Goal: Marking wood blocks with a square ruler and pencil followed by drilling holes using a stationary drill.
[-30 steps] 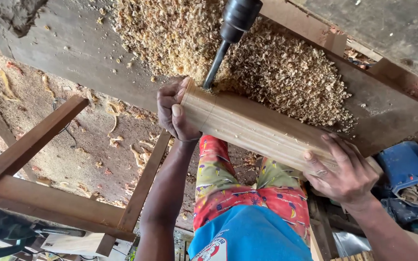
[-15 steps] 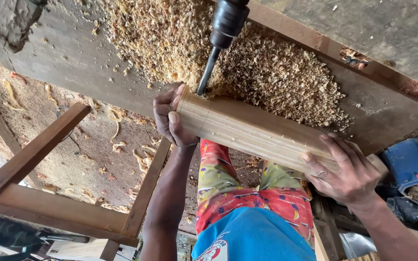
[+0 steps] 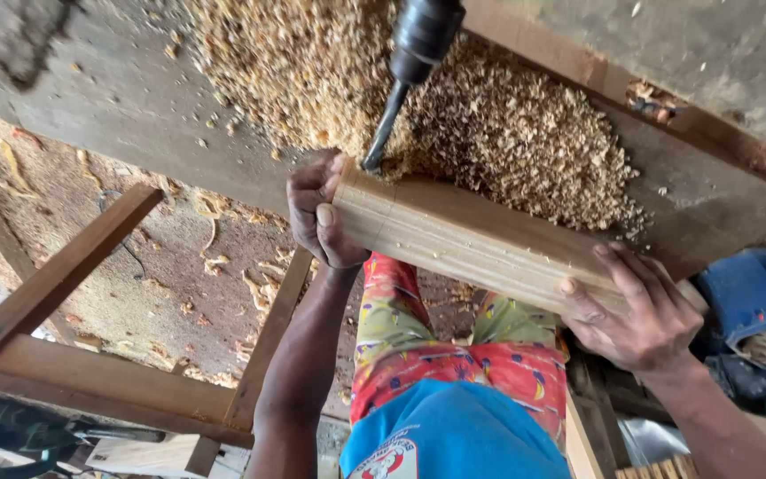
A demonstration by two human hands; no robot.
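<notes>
A long pale wooden block lies on a grey machine table. My left hand grips its left end. My right hand holds it further right, fingers over its top edge. A dark drill bit in a black chuck meets the block's far side near the left end. Wood shavings are heaped behind the block.
A wooden frame of brown beams stands at the lower left over a floor strewn with shavings. Blue cloth lies at the right. My legs in patterned shorts show below the block.
The view has drifted slightly; the drill bit and block sit a little further right in the picture. Both hands keep the same hold on the block.
</notes>
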